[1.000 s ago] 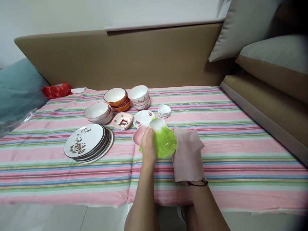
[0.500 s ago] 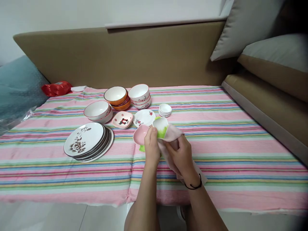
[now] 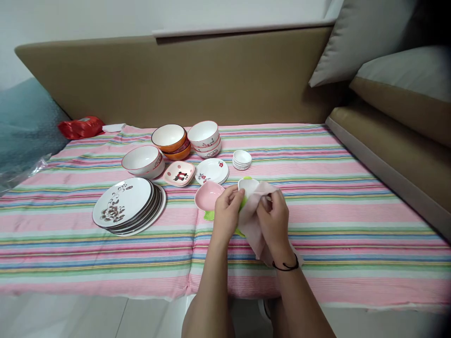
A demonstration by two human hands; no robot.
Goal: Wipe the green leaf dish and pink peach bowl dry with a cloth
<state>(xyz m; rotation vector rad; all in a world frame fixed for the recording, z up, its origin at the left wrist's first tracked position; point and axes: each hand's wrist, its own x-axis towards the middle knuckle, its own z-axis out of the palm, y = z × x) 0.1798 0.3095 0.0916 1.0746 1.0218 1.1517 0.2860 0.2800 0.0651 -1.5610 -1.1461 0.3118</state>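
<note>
My left hand [image 3: 227,211] grips the left side of a small white dish [image 3: 247,186] with green leaf-like edges, thumb on its rim. A pale pinkish-grey cloth [image 3: 251,218] is bunched in my right hand [image 3: 275,218] and covers much of the dish. The cloth's lower end hangs past my right wrist, which wears a black cord bracelet. Just left of my left hand lies a pink dish [image 3: 207,195] with a green leaf tip, partly hidden by that hand.
A stack of plates [image 3: 123,202] lies at left, with red-rimmed bowls [image 3: 141,160], orange bowls [image 3: 169,137] and white bowls [image 3: 203,134] behind. Cat-print dishes [image 3: 179,172], flowered plates [image 3: 211,170] and small white dishes [image 3: 242,158] sit mid-cloth. Cushions [image 3: 405,80] rise at right.
Both hands have shifted right with the white-and-green dish, uncovering more of the pink dish and the flowered plates. The cloth now spreads over more of the held dish.
</note>
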